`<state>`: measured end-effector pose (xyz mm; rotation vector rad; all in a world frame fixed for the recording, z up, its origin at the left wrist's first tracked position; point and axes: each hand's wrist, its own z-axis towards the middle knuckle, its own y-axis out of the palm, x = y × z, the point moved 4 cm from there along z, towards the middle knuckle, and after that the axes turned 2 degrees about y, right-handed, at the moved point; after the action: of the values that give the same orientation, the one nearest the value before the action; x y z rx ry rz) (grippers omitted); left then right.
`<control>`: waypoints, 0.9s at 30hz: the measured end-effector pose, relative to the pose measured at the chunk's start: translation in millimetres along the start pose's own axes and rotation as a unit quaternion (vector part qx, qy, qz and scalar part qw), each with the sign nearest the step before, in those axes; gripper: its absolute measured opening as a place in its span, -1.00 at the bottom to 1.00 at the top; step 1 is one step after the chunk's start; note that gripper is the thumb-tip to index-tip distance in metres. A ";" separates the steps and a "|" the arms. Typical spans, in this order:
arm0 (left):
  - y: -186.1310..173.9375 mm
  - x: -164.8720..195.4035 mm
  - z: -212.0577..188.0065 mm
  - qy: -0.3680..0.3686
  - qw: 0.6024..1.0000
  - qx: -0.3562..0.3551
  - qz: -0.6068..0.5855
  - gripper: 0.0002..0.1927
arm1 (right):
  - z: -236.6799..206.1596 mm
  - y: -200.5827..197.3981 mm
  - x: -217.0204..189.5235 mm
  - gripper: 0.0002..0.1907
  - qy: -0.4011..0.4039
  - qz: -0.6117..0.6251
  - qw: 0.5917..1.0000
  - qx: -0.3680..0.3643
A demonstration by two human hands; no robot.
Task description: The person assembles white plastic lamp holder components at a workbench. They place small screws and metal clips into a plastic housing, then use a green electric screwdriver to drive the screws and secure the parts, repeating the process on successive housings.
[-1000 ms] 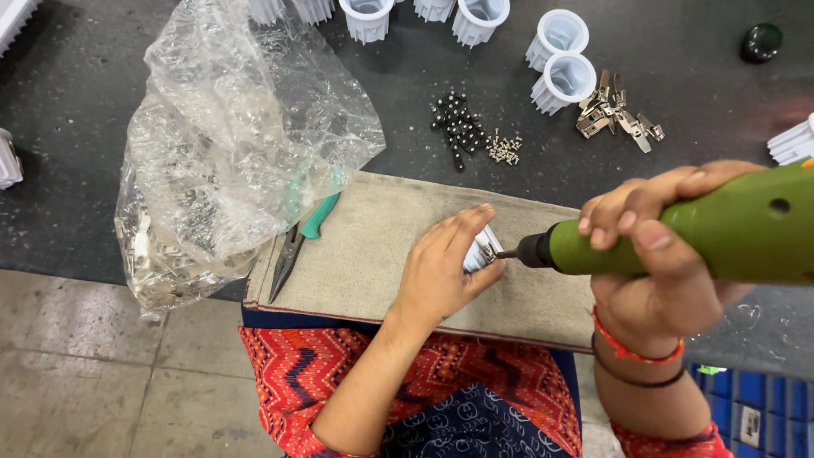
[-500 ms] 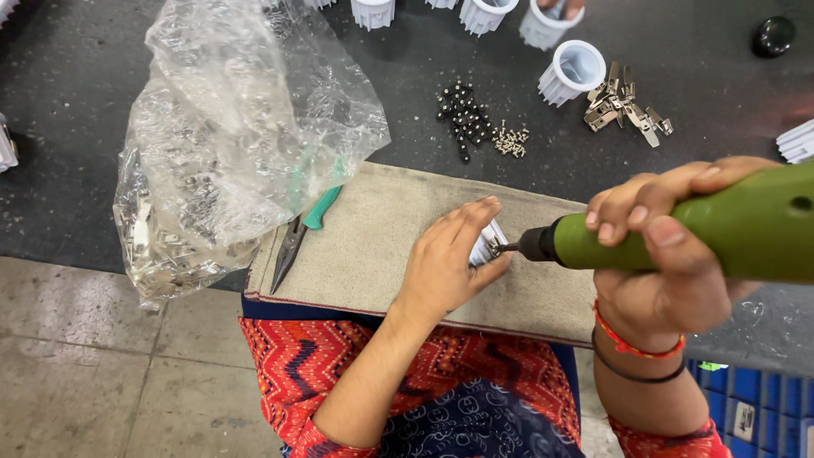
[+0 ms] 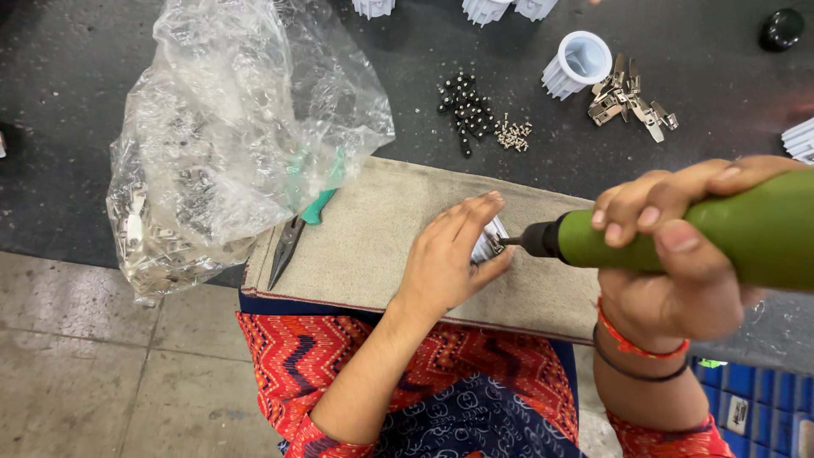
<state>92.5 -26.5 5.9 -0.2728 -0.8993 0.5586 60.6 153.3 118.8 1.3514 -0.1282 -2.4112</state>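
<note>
My left hand (image 3: pixel 451 253) presses a small white finned part (image 3: pixel 489 241) down on a beige cloth pad (image 3: pixel 373 237); most of the part is hidden under my fingers. My right hand (image 3: pixel 678 254) grips a green electric screwdriver (image 3: pixel 678 242), held nearly level, with its dark tip touching the white part from the right.
A crumpled clear plastic bag (image 3: pixel 229 136) of metal pieces lies at the left, over green-handled pliers (image 3: pixel 297 231). On the dark tabletop (image 3: pixel 704 127) behind the pad are black screws (image 3: pixel 465 105), small silver screws (image 3: pixel 512 134), metal clips (image 3: pixel 627 100) and white finned housings (image 3: pixel 580 63).
Both hands hold their positions on the part and the screwdriver. The view has shifted slightly, so the things on the tabletop appear higher in the frame.
</note>
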 end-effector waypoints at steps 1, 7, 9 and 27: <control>0.0 -1.6 -0.2 -0.002 1.000 -0.005 0.000 -0.34 | -0.7 -0.4 -0.1 -0.76 0.003 0.005 1.000 -0.001; 2.8 -2.9 0.1 -0.012 1.000 -0.019 0.005 -0.30 | -0.9 -3.0 -5.9 -0.71 -0.005 -0.028 0.999 -0.021; 2.8 -3.1 -0.5 -0.014 1.000 -0.022 0.000 -0.30 | -1.1 -4.0 -5.7 -0.70 0.000 -0.020 1.000 -0.016; -3.5 -1.9 -3.9 -0.002 1.000 -0.023 -0.015 -0.38 | 14.8 -11.8 -3.2 -0.48 -0.073 -0.117 0.990 -0.017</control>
<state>95.8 -30.5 3.8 -0.2990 -0.9197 0.5112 46.4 163.8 126.3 1.2346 0.0371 -2.6942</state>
